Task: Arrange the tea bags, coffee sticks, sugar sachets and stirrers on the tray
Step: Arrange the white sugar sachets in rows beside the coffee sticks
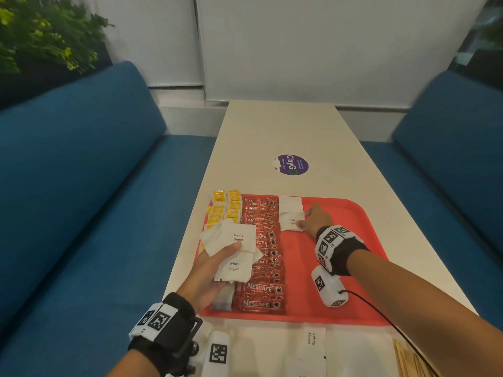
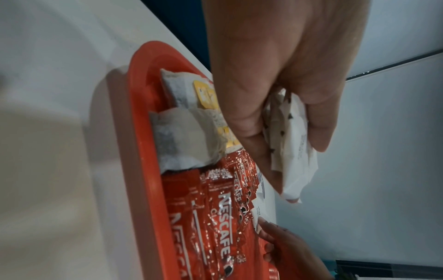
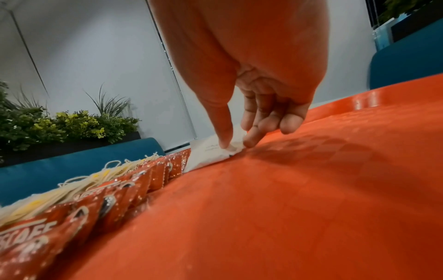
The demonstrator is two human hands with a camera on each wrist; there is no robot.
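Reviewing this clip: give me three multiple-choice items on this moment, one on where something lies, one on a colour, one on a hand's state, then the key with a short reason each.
1. Where do the coffee sticks lie on the tray?
A. Between the tea bags and the placed sugar sachets
B. Along the tray's right edge
C. Off the tray, on the table

2. What colour is the tray?
A. Blue
B. Red
C. White

3. What is the left hand doing?
A. Lying flat on the table
B. Hanging idle, holding nothing
C. Holding a bunch of sugar sachets

Key: 1 A, the head view shows the red sticks in a column with yellow-tagged tea bags on their left and white sachets on their right. 2 B, all views show it red. 3 C, its grip wraps several white sachets, while the right hand pinches one on the tray.
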